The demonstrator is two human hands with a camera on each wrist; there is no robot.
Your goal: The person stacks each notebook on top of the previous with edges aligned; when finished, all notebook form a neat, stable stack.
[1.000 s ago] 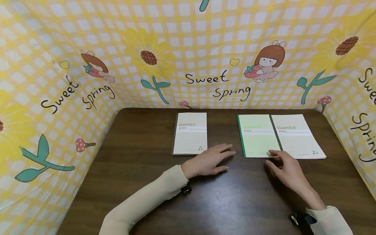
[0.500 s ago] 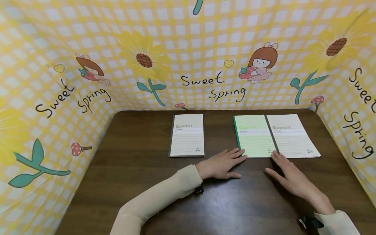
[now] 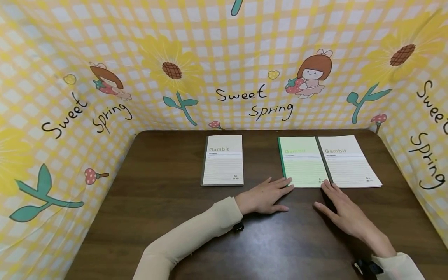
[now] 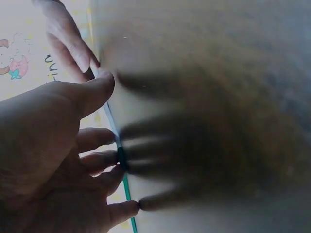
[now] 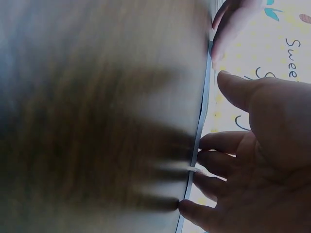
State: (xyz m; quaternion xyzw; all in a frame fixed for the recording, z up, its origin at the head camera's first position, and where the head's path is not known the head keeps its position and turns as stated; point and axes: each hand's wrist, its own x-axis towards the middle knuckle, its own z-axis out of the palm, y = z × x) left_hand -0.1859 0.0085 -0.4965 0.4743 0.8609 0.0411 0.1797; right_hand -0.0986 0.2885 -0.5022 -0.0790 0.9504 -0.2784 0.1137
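The left hand (image 3: pixel 264 197) is spread loosely, grasping nothing, its fingertips touching the lower left corner of a green notebook (image 3: pixel 303 163). The right hand (image 3: pixel 346 212) reaches in with fingers extended and thumb apart, also holding nothing; its fingertips touch near the green notebook's lower right corner, where the dark spine of a white notebook (image 3: pixel 351 161) begins. These two notebooks lie side by side toward the right of the dark wooden table (image 3: pixel 157 171); whether their edges overlap cannot be told. Uneven pressure from the fingertips could turn the green notebook askew, slide it over or under its neighbour, or bend a thin cover corner. A second white notebook (image 3: pixel 224 161) lies apart, to the left. All three covers read "Gambit", with smaller print beneath and in the lower corner too fine to read surely. Behind, a yellow checked cloth (image 3: pixel 227 46) repeats "Sweet Spring" in black handwritten-style letters.
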